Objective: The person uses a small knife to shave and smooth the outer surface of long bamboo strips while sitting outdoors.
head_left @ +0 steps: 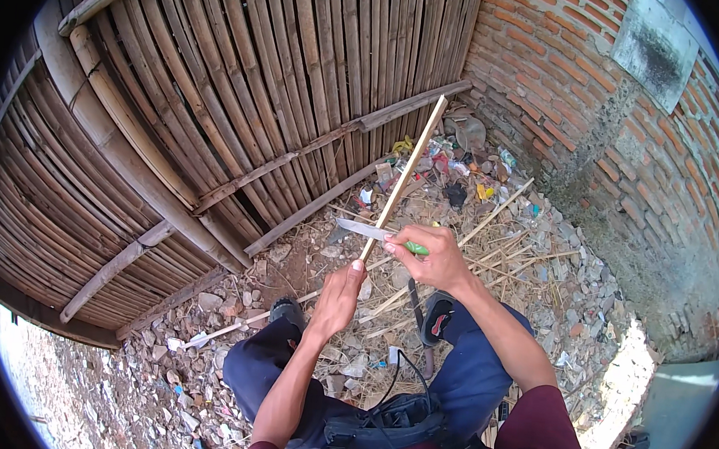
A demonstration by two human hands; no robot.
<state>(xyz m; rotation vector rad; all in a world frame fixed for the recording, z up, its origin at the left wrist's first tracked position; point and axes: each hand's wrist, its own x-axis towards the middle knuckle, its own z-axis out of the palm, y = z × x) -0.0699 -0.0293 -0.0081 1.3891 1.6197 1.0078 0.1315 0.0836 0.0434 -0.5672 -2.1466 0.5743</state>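
My left hand [339, 297] is closed around the lower end of a long, pale strip of bamboo or wood [413, 160]. The strip slants up and away to the right, toward the corner of the walls. In my right hand [433, 258] is a knife with a green handle [416, 248], its fingers wrapped round it. The knife's blade [361, 229] points left and crosses the strip just above my left hand, appearing to touch it. Part of the handle is hidden by my right fingers.
A slatted bamboo wall [303, 65] rises on the left and a brick wall [542, 71] on the right. Stones and litter cover the ground, with several thin strips [498, 212] lying on it. A dark, long tool [417, 310] lies between my feet.
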